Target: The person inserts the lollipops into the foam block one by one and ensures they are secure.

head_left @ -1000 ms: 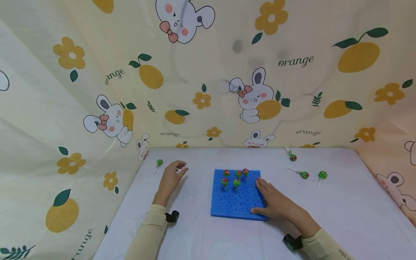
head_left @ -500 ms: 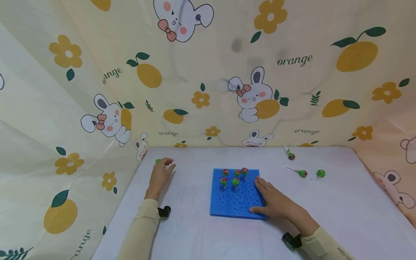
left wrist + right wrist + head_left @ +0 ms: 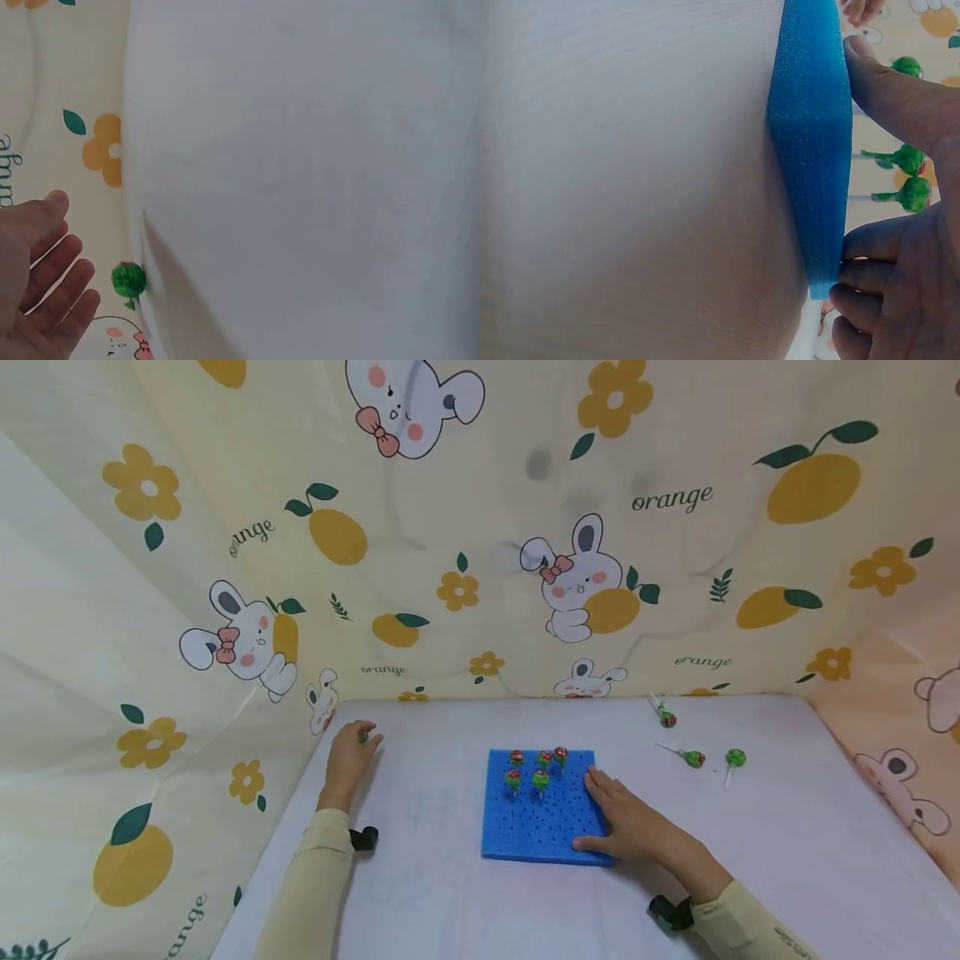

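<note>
My left hand (image 3: 347,764) is over the far left of the table, with its thumb and fingers apart around a lollipop. In the left wrist view that lollipop's green ball (image 3: 129,280) shows just beyond the fingertips, apart from them; the hand hides most of it in the head view. My right hand (image 3: 637,827) rests on the right side of a blue foam board (image 3: 540,839), its fingers stretched along the edge and thumb near the front. Several green-and-red lollipops (image 3: 541,779) stand upright in the board's holes, towards the back. Many small holes dot its front part.
Three loose lollipops lie at the back right: one near the far edge (image 3: 667,718), one on its side (image 3: 694,759) and a green one (image 3: 736,757). A patterned cloth (image 3: 480,527) hangs behind and beside the white table (image 3: 420,885).
My left hand has moved left and slightly away, from beside the lone lollipop to around it. The right hand stays on the foam board. The head view has shifted slightly.
</note>
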{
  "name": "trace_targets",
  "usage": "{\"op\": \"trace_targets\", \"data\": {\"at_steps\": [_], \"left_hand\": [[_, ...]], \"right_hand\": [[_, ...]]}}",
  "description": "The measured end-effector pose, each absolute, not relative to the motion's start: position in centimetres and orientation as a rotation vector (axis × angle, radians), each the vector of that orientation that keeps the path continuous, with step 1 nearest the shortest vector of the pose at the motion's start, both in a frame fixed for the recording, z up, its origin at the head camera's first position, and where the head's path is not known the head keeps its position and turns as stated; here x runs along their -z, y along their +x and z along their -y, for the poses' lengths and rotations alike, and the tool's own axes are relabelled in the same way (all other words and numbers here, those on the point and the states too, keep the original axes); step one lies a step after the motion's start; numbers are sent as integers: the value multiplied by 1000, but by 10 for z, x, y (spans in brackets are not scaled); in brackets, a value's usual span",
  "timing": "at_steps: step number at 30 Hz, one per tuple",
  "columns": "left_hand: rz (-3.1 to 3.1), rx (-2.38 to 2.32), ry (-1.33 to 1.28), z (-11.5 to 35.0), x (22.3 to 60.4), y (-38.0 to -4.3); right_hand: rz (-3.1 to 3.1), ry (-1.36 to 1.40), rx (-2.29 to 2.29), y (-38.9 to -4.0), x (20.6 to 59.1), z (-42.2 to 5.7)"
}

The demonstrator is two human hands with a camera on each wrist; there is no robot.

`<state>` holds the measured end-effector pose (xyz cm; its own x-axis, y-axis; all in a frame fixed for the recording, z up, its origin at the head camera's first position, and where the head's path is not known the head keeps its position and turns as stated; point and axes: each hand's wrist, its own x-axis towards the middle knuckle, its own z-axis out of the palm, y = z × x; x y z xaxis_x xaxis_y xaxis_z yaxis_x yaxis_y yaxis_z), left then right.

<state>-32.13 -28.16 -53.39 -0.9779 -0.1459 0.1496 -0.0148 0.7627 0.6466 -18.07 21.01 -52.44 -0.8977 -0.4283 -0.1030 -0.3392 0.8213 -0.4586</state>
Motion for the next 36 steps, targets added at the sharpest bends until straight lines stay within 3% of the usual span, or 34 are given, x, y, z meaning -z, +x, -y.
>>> {"op": "trace_targets", "data": {"at_steps": [36], "left_hand": [[2992,790,190,315,535,-331]], "right_hand": [[-2804,-598,654,-180,525,-210]]}}
